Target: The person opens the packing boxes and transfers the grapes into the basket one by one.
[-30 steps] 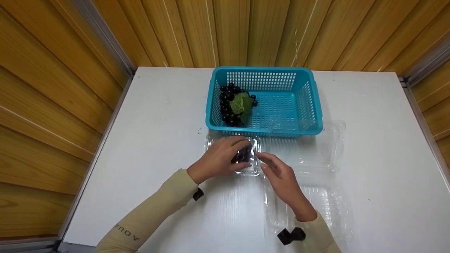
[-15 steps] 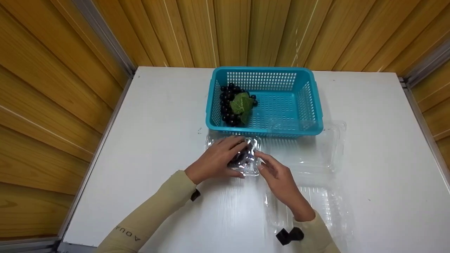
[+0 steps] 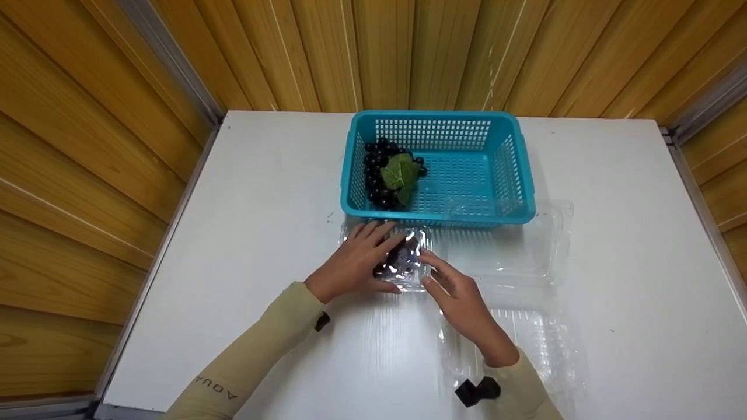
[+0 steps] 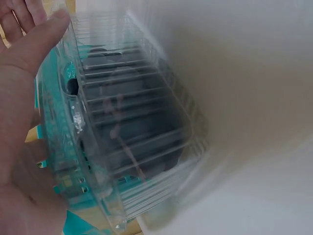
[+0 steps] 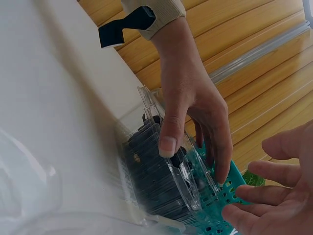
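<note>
A small clear clamshell box (image 3: 425, 236) stands on the white table just in front of the basket, with dark grapes (image 3: 404, 261) inside. Its lid lies over the fruit; whether it is fully latched is unclear. My left hand (image 3: 357, 259) rests on the lid's left part, fingers spread, thumb by the front rim. In the left wrist view the ribbed box (image 4: 132, 117) is blurred beside the thumb. My right hand (image 3: 461, 297) is at the box's right edge, fingers loosely extended. In the right wrist view the right hand (image 5: 283, 191) shows spread fingers holding nothing.
A teal basket (image 3: 437, 217) stands behind the box, holding a bunch of dark grapes (image 3: 376, 175) with a green leaf (image 3: 400, 171). An open clear container (image 3: 531, 251) lies to the right, one half against the basket and another clear tray (image 3: 525, 344) in front.
My left hand has shifted slightly left over the lid, its fingers spreading and more of the grapes showing. My right hand has moved a little left to the box's right edge.
</note>
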Motion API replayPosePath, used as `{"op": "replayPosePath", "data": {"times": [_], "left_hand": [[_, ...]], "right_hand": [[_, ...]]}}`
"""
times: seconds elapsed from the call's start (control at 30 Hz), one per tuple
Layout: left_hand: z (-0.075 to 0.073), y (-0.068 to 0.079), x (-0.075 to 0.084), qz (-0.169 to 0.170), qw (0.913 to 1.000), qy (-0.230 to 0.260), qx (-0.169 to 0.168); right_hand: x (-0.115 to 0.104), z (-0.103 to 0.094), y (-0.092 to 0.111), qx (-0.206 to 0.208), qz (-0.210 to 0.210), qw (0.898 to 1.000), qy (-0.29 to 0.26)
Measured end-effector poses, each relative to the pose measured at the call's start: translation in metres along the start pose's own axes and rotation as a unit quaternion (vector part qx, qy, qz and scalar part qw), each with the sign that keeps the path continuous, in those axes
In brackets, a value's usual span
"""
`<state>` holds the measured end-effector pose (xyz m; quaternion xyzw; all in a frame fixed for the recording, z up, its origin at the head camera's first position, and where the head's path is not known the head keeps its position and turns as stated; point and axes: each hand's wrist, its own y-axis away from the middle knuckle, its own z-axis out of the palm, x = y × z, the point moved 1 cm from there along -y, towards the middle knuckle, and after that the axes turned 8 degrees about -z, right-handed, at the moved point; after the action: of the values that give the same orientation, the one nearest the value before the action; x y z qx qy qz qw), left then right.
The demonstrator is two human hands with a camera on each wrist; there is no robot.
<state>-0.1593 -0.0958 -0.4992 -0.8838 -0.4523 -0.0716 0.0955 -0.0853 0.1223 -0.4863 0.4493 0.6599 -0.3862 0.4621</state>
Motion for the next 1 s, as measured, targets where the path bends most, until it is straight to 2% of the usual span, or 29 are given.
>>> {"op": "replayPosePath", "data": {"times": [0.2,0.43,0.6,0.77,1.0], "left_hand": [[0.000,0.004,-0.005,0.009,0.9995,0.002,0.031],[0.005,0.012,-0.009,0.001,0.9987,0.014,0.048],[0.009,0.016,-0.008,-0.004,0.9978,0.020,0.063],[0.011,0.016,-0.008,0.000,0.9964,0.015,0.084],[0.011,0.015,-0.005,-0.010,0.9964,0.005,0.084]], "right_hand": [[0.001,0.003,-0.001,-0.008,-0.014,1.000,0.003],[0.000,0.007,-0.002,-0.028,-0.001,0.999,0.020],[0.002,0.012,-0.003,-0.030,-0.007,0.999,0.043],[0.000,0.016,-0.004,-0.034,0.004,0.997,0.070],[0.000,0.024,-0.008,-0.026,0.010,0.993,0.112]]}}
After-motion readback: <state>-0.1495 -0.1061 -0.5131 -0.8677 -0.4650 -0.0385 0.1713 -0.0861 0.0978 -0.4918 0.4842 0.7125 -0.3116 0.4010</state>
